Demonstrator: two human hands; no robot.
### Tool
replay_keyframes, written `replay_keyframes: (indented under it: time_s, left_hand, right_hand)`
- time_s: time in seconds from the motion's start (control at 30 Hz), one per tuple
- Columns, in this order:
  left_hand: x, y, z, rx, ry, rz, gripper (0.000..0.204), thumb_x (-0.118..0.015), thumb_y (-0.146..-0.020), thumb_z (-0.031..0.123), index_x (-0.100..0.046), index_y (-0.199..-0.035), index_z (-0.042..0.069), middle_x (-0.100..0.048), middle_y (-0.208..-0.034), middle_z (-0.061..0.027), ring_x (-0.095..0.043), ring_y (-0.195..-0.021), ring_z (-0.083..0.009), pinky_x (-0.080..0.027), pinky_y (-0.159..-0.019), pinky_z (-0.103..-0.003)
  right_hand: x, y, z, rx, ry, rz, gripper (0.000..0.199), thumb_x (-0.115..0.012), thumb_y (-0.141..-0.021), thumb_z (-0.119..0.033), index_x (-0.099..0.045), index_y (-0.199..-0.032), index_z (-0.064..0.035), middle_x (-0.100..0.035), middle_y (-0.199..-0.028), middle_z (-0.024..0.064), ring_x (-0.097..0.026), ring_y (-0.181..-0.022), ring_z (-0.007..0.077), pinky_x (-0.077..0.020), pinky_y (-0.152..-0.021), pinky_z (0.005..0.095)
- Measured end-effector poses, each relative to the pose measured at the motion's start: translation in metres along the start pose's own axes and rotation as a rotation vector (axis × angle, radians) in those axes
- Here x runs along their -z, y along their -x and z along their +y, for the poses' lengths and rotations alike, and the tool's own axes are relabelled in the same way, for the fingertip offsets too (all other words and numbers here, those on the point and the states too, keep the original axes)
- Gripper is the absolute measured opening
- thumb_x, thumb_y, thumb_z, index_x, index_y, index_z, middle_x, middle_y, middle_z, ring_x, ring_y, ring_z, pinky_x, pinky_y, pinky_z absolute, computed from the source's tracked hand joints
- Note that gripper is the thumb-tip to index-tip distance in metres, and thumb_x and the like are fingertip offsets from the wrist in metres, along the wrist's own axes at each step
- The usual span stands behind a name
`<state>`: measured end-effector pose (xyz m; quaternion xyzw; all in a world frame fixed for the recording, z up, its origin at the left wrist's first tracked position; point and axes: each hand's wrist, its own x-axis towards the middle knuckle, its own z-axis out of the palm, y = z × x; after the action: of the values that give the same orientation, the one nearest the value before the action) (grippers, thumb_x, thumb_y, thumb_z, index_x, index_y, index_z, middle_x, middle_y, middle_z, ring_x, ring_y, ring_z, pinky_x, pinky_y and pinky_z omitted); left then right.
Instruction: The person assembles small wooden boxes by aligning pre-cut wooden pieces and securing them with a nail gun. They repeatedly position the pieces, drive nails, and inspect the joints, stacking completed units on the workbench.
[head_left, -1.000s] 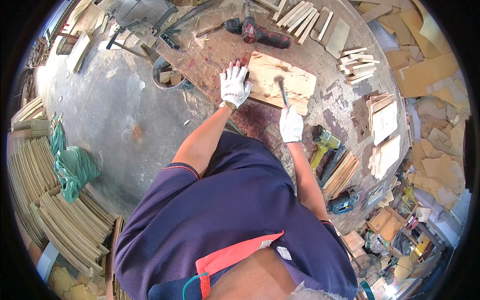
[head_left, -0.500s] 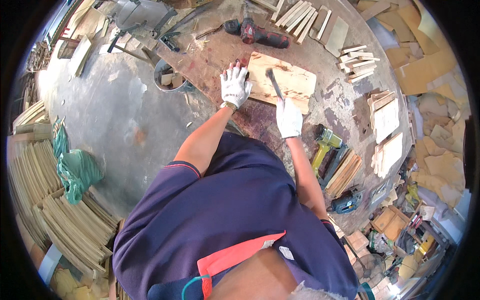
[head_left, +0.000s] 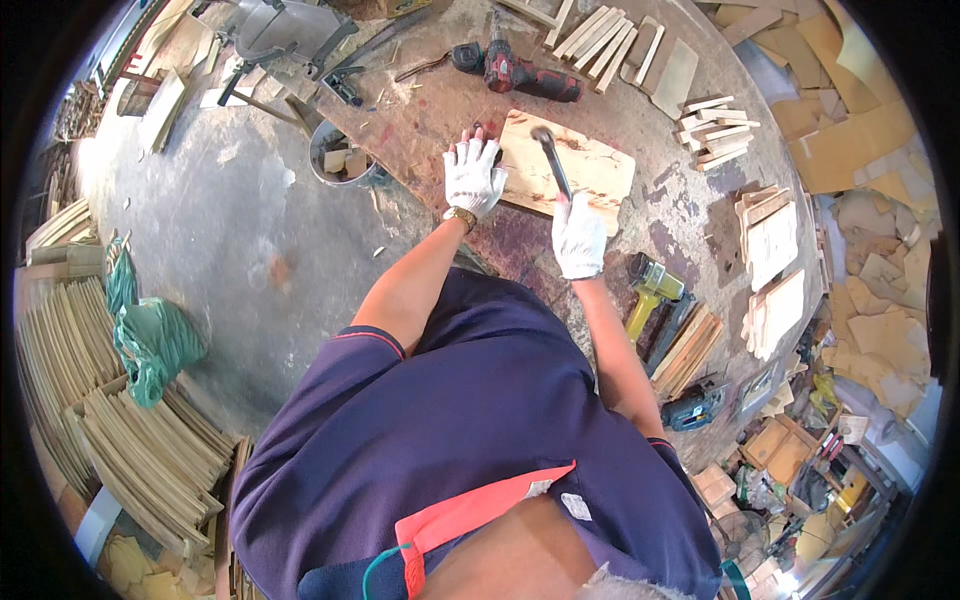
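A pale wooden board (head_left: pixel 600 165) with dark streaks lies on the worktable in front of me. My right hand (head_left: pixel 579 240), in a white glove, is closed around the handle of a hammer (head_left: pixel 552 160). The hammer's dark head is over the upper left part of the board; whether it touches the wood I cannot tell. Beside the board's left edge, my left hand (head_left: pixel 474 180) rests with its gloved fingers stretched out and bare at the tips. A small dark thing shows between that hand and the board.
Beyond the board lie a red and black cordless drill (head_left: pixel 530 80) and several wood strips (head_left: pixel 597 40). To the right are a yellow-green nail gun (head_left: pixel 652 290), stacked wood pieces (head_left: pixel 770 235) and a jigsaw (head_left: pixel 693 405). A bucket of offcuts (head_left: pixel 340 155) stands left of the table edge.
The hammer's head, blurred before, has risen slightly and shows more sharply now. My left hand and the board keep nearly the same places.
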<state>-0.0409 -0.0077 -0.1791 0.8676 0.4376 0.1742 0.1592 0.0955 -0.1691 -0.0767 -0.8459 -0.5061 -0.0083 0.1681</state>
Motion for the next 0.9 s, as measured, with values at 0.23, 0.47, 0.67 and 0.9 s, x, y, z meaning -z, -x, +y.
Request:
replay_keyframes:
  time_s: [0.23,0.47,0.67,0.9]
  left_hand:
    - [0.004,-0.003,0.002,-0.011,-0.035,0.043,0.047,-0.062,-0.087,0.03,-0.057,-0.13,0.013,-0.046,-0.154,-0.0161,-0.036,-0.145,-0.0406,-0.028,-0.115,-0.057]
    - [0.008,0.0,0.005,-0.035,-0.057,0.003,0.05,-0.06,-0.086,0.027,-0.057,-0.134,0.014,-0.043,-0.156,-0.0151,-0.035,-0.146,-0.0382,-0.028,-0.115,-0.055]
    - [0.006,0.002,0.004,-0.053,-0.046,0.041,0.049,-0.06,-0.088,0.03,-0.057,-0.134,0.014,-0.046,-0.154,-0.0158,-0.036,-0.144,-0.04,-0.027,-0.116,-0.058]
    - [0.004,0.0,0.003,-0.053,-0.058,0.054,0.045,-0.059,-0.091,0.032,-0.058,-0.132,0.014,-0.047,-0.153,-0.0159,-0.037,-0.144,-0.04,-0.027,-0.116,-0.057]
  right_hand:
    - [-0.022,0.032,0.021,-0.158,-0.085,-0.197,0.038,-0.052,-0.104,-0.038,-0.061,-0.088,-0.004,-0.064,-0.069,0.0237,-0.066,-0.065,0.0432,-0.0522,-0.061,0.053]
    - [-0.02,0.026,0.007,-0.224,-0.046,-0.368,0.037,-0.053,-0.103,-0.038,-0.061,-0.087,-0.0048,-0.064,-0.066,0.0221,-0.067,-0.064,0.0401,-0.0539,-0.061,0.0511]
    - [0.01,0.015,0.017,-0.127,-0.048,0.025,0.035,-0.054,-0.103,-0.036,-0.063,-0.093,-0.0041,-0.062,-0.062,0.0201,-0.065,-0.058,0.0386,-0.052,-0.054,0.0478]
    - [0.045,0.007,0.041,-0.252,0.095,-0.263,0.03,-0.056,-0.101,-0.033,-0.063,-0.097,-0.0042,-0.068,-0.078,0.0233,-0.07,-0.073,0.0414,-0.0549,-0.066,0.0509]
